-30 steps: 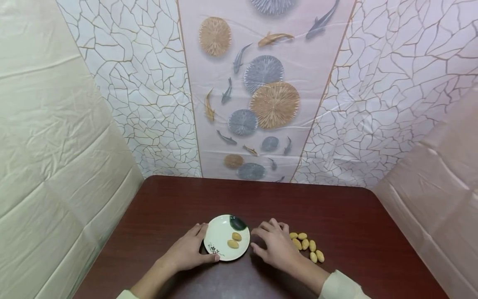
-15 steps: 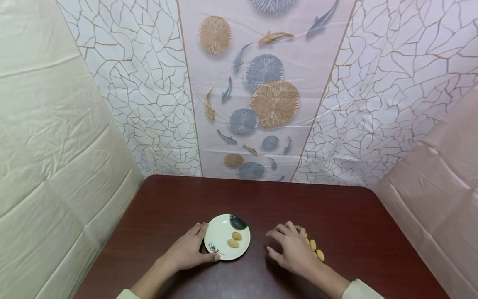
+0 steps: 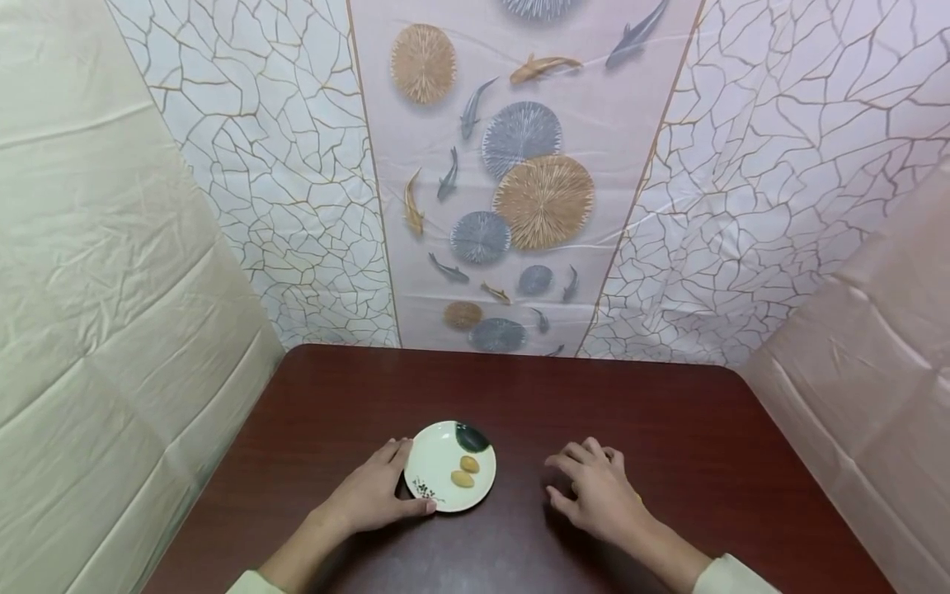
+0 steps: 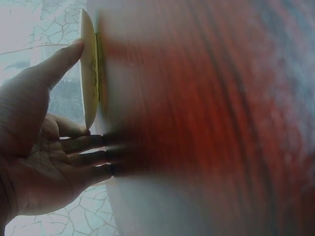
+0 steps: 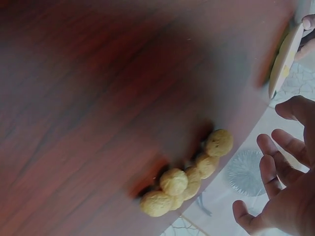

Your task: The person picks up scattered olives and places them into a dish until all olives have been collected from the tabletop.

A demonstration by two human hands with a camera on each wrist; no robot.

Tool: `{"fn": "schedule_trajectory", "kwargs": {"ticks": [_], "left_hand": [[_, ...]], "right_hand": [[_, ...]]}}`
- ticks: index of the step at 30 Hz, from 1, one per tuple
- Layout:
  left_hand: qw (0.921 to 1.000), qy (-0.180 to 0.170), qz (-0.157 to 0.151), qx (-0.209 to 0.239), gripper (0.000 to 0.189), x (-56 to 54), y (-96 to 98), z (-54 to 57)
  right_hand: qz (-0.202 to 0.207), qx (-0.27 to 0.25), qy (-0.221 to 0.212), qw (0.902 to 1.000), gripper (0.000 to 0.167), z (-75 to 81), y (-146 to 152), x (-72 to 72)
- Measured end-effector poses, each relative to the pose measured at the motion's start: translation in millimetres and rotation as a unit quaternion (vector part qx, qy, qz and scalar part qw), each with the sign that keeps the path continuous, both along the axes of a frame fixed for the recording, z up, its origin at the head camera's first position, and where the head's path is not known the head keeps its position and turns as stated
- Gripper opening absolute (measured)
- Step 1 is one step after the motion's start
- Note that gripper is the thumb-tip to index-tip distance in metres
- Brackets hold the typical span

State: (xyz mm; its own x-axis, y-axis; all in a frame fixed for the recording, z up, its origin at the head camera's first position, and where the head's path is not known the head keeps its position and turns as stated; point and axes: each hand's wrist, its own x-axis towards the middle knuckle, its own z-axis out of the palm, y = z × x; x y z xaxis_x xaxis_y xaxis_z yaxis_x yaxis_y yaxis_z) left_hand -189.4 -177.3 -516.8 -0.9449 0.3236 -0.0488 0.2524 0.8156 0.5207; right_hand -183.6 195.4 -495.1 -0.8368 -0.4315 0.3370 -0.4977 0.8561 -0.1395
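Right hand (image 3: 603, 499): fingers loosely bent, thumb apart, palm side bare in the wrist view. Nothing in its hold that I can see. It's over the group of yellow ovals (image 5: 173, 182), presumably to cover them from above; I see no finger touching one.

Left hand (image 3: 374, 491): spread wide, fingers near straight, thumb on the near rim of the plate (image 3: 436, 455), index at the far-left rim. Not curled round it. Remaining fingertips reach down to the counter (image 3: 356, 388). Reads as a brace so the plate can't skid; it also leaves the right side of the rim uncovered, facing my other hand.

Two loose ovals (image 3: 463, 478) lie on the plate, right half, side by side. Green patch at the far-right rim, small dark print near my thumb.

Obstruction: my right hand hides nearly the whole group from the head view. Wrist view shows them bunched on the counter, overlapping, so no exact count.

Further out: patterned backdrop (image 3: 545, 202) behind the counter, pale cloth (image 3: 82, 247) on the left. Neither is in my way.
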Motion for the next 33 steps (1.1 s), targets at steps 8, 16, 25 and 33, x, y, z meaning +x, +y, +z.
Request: {"fn": "schedule_trajectory", "kwargs": {"ticks": [8, 16, 25, 33], "left_hand": [[1.0000, 0.001, 0.002, -0.002, 0.121, -1.2, 0.4, 1.2], [1.0000, 0.000, 0.001, -0.002, 0.121, -1.0, -0.5, -1.7], [1.0000, 0.000, 0.002, -0.001, 0.121, -1.0, -1.5, -1.5], [1.0000, 0.004, 0.000, 0.007, 0.119, 1.2, -0.9, 0.7]], "right_hand": [[-0.018, 0.008, -0.023, 0.9995, 0.032, -4.0, 9, -1.4], [-0.022, 0.016, -0.010, 0.9996, 0.031, -12.8, 20, -2.1], [-0.032, 0.015, 0.004, 0.9994, 0.022, -16.3, 26, -1.5], [-0.048, 0.030, -0.019, 0.9982, 0.019, -14.5, 28, -0.1]]}}
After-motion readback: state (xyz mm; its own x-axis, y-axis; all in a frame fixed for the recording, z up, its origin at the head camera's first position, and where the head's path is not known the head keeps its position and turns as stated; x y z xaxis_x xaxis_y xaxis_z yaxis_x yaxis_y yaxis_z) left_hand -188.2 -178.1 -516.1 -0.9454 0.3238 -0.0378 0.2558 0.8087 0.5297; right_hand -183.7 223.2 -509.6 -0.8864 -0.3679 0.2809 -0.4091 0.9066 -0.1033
